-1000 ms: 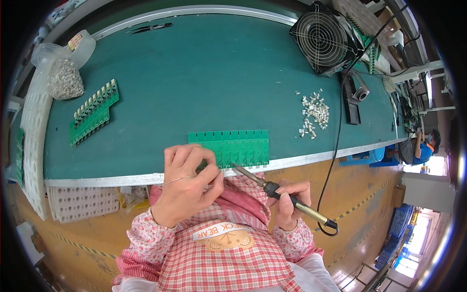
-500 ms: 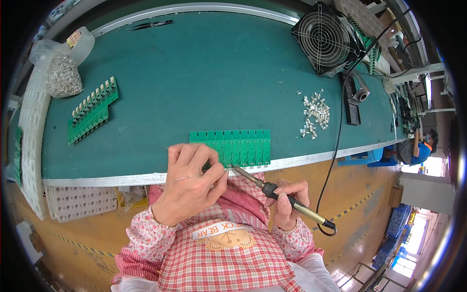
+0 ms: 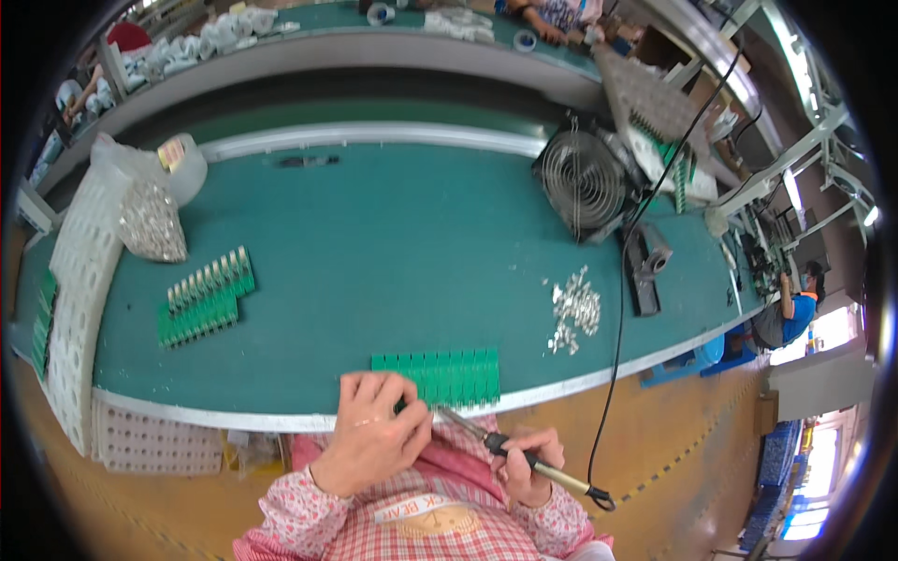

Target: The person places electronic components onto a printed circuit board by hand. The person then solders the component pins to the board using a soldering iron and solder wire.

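My left hand (image 3: 383,430) has its fingers curled at the lower left part of a green circuit board panel (image 3: 449,372) on the bench edge; what they grip is hidden. A thin line, perhaps wire, crosses that hand. My right hand (image 3: 531,467) is closed round a soldering iron (image 3: 571,482), whose metal tip reaches the board's near edge beside my left fingers. Loose small silver parts (image 3: 575,309) lie to the right of the panel. More board panels (image 3: 198,313), with pale connectors along one side, lie to the left.
A foam tray (image 3: 70,309) and bag of parts (image 3: 150,224) line the left. A black fan (image 3: 578,178), black holder (image 3: 641,285) and hanging cable (image 3: 613,374) are at right. Beyond the bench are a co-worker's arm (image 3: 547,28) and another person (image 3: 795,313).
The view has tilted up, bringing the far bench and people there into sight and moving the scene lower. My hands and the iron keep about the same place at the board.
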Demonstrator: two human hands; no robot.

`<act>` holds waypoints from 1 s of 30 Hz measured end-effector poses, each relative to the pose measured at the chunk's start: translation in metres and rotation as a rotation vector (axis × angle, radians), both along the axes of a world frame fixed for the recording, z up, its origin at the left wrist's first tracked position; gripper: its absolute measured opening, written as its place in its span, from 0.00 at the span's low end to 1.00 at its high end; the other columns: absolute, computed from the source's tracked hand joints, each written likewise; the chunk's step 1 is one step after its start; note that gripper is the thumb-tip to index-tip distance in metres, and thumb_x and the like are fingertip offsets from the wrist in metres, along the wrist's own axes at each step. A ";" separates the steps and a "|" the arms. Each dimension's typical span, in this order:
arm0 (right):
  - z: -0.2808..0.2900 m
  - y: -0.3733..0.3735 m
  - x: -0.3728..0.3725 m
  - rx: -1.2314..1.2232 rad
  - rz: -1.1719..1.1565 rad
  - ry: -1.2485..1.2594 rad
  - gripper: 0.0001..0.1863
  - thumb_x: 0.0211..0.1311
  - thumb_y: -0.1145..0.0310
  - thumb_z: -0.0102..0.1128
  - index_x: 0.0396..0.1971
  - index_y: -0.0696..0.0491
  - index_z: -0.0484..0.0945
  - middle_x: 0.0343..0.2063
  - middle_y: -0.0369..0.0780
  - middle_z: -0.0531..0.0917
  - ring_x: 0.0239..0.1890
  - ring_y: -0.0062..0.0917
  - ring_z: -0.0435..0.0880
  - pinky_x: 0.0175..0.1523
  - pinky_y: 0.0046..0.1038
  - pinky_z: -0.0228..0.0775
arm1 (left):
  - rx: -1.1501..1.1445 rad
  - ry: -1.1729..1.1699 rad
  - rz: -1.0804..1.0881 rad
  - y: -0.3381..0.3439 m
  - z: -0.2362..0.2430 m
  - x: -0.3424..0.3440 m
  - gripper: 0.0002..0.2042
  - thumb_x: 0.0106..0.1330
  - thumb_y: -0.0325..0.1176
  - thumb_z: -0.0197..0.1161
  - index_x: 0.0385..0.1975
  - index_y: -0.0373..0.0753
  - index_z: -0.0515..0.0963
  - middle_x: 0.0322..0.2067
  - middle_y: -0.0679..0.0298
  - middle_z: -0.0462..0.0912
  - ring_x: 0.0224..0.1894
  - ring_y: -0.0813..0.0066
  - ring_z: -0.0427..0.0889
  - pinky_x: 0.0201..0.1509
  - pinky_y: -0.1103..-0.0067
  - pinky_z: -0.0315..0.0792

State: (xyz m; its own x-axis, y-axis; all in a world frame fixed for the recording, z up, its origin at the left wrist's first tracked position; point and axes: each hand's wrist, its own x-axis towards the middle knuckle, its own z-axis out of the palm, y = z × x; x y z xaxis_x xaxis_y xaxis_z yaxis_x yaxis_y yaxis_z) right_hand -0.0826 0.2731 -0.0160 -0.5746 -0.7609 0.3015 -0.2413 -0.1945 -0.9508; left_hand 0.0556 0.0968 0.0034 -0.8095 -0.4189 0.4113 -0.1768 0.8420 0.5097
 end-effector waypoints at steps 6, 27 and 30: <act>0.006 0.003 0.004 -0.047 -0.051 0.112 0.06 0.54 0.80 0.57 0.30 0.59 0.70 0.16 0.41 0.77 0.16 0.23 0.78 0.23 0.22 0.69 | 0.009 0.089 0.045 0.009 0.002 0.013 0.05 0.50 0.30 0.63 0.21 0.40 0.73 0.29 0.65 0.71 0.35 0.66 0.70 0.42 0.70 0.60; 0.017 -0.052 -0.017 0.276 -0.239 0.714 0.21 0.45 0.78 0.67 0.43 0.52 0.76 0.30 0.42 0.72 0.29 0.30 0.72 0.33 0.28 0.67 | 0.151 0.144 0.151 -0.019 0.000 0.039 0.08 0.53 0.25 0.62 0.20 0.37 0.69 0.22 0.63 0.73 0.24 0.65 0.70 0.37 0.71 0.60; 0.010 -0.047 -0.015 0.273 -0.227 0.718 0.22 0.45 0.77 0.68 0.45 0.53 0.75 0.32 0.43 0.73 0.30 0.31 0.73 0.32 0.29 0.68 | 0.193 0.113 0.151 -0.020 0.000 0.037 0.07 0.54 0.24 0.61 0.21 0.37 0.68 0.23 0.62 0.75 0.25 0.66 0.70 0.35 0.73 0.61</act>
State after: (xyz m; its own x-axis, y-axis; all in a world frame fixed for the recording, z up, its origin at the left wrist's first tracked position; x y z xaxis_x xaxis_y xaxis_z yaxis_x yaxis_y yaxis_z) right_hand -0.0975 0.2259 -0.0057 -0.4604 -0.7492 0.4762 -0.8180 0.1497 -0.5554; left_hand 0.0922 0.0764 0.0039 -0.6851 -0.6113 0.3962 -0.2259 0.6954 0.6821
